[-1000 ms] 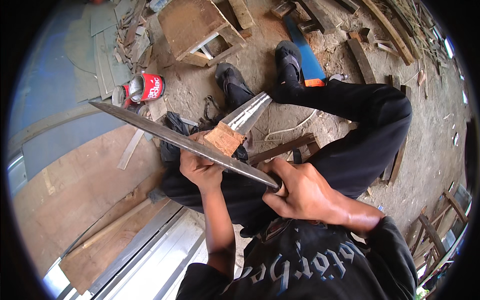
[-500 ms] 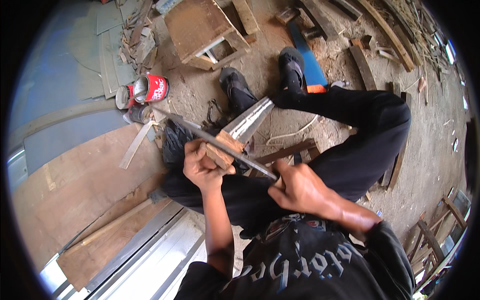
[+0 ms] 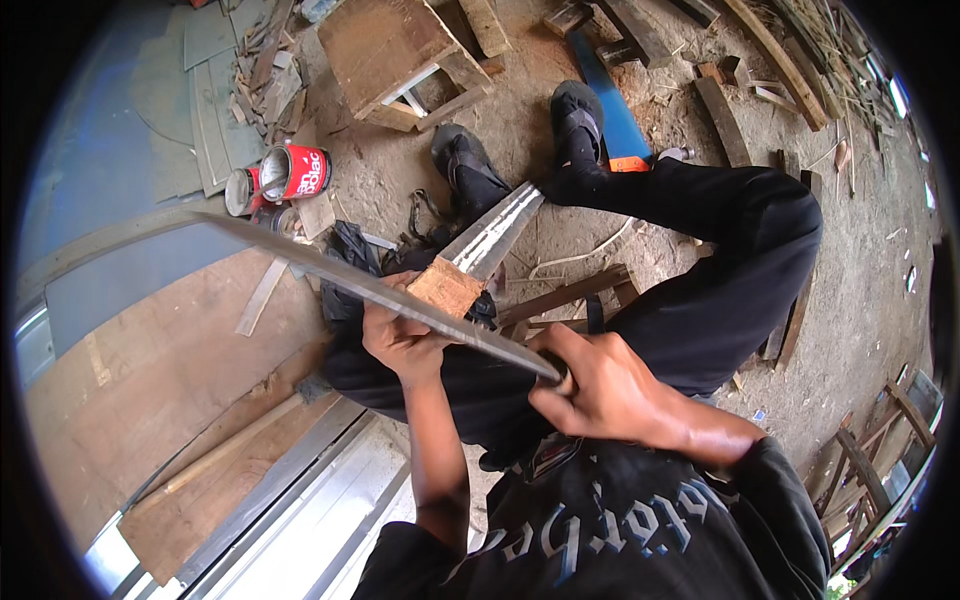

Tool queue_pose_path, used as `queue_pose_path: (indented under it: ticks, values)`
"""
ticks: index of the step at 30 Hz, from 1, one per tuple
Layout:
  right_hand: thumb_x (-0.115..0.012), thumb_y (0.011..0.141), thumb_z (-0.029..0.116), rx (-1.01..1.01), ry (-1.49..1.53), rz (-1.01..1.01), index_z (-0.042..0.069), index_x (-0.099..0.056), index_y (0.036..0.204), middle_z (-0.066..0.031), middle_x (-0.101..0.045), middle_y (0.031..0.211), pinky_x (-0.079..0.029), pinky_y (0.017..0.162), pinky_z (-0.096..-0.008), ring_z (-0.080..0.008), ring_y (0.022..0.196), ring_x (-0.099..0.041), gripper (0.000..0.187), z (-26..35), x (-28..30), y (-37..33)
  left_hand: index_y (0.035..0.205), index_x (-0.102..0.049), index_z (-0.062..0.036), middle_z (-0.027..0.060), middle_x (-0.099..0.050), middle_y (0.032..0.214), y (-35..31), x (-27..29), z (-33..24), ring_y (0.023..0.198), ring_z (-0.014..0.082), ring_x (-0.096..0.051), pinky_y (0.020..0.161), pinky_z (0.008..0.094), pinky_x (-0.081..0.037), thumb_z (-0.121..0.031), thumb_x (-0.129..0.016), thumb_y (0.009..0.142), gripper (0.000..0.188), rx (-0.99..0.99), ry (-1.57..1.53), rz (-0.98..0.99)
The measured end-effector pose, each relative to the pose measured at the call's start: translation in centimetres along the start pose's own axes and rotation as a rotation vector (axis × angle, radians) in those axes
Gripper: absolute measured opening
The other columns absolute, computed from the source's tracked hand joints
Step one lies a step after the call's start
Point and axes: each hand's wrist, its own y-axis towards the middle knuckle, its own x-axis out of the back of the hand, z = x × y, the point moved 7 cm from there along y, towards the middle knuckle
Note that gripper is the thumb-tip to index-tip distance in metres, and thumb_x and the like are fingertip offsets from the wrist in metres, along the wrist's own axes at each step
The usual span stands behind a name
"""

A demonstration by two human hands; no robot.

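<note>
My right hand is closed round the short handle of a long, flat grey metal tool. Its slim blade slants up and left, tapering to a blurred tip. A squared length of wood with a white stripe slopes away from me toward my shoe, its fresh, paler end nearest. My left hand grips the wood beside that end; the blade passes in front and hides part of its fingers. Whether blade and wood touch, I cannot tell.
A wooden stool-like box stands at the far side. Red paint cans are at the left. A blue-bladed handsaw lies beyond my right foot. Wood offcuts lie on the right; plywood is at the left.
The metal tool has shifted nearer to me and up off the middle of the wood's end, showing more of that end. My left hand stays on the wood.
</note>
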Motion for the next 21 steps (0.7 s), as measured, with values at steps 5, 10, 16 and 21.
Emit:
queue_pose_path:
  ticks: [5, 10, 16, 21]
  values:
    - [-0.070, 0.081, 0.012, -0.011, -0.076, 0.050, -0.006, -0.058, 0.107, -0.0221, -0.067, 0.067, -0.057, 0.065, -0.0487, -0.0433, 0.069, -0.069, 0.034, -1.0, -0.4, -0.1, 0.123, -0.062, -0.0088, 0.0133, -0.058, 0.118, 0.4, 0.1, -0.8, 0.105, 0.0281, -0.065, 0.090, 0.0427, -0.055, -0.033, -0.101, 0.054, 0.083, -0.067, -0.020, -0.050]
    - [-0.071, 0.078, 0.008, 0.049, -0.016, -0.056, -0.003, -0.061, 0.102, -0.0187, -0.065, 0.066, -0.056, 0.059, -0.0427, -0.0404, 0.063, -0.068, 0.028, -0.4, -0.4, -0.2, 0.115, -0.060, -0.0109, 0.0117, -0.060, 0.114, 0.8, 0.0, -0.5, 0.101, 0.0259, -0.064, 0.086, 0.0403, -0.055, -0.056, -0.095, 0.063, 0.077, -0.108, 0.202, -0.061]
    - [-0.072, 0.081, 0.012, 0.082, -0.032, -0.022, -0.005, -0.059, 0.104, -0.0216, -0.067, 0.069, -0.058, 0.066, -0.0473, -0.0415, 0.070, -0.070, 0.032, 0.8, 0.7, 0.1, 0.113, -0.060, -0.0116, 0.0127, -0.059, 0.116, 1.1, -0.3, -0.7, 0.107, 0.0273, -0.063, 0.092, 0.0423, -0.055, -0.036, -0.100, 0.060, 0.071, -0.036, 0.221, -0.017]
    - [-0.070, 0.082, 0.013, -0.047, -0.093, 0.008, -0.005, -0.060, 0.104, -0.0222, -0.068, 0.069, -0.058, 0.065, -0.0478, -0.0426, 0.068, -0.069, 0.030, -2.8, -0.6, 0.8, 0.123, -0.059, -0.0162, 0.0129, -0.059, 0.114, 0.6, -0.7, -0.8, 0.108, 0.0271, -0.063, 0.094, 0.0411, -0.057, -0.030, -0.100, 0.061, 0.076, -0.091, 0.011, -0.023]
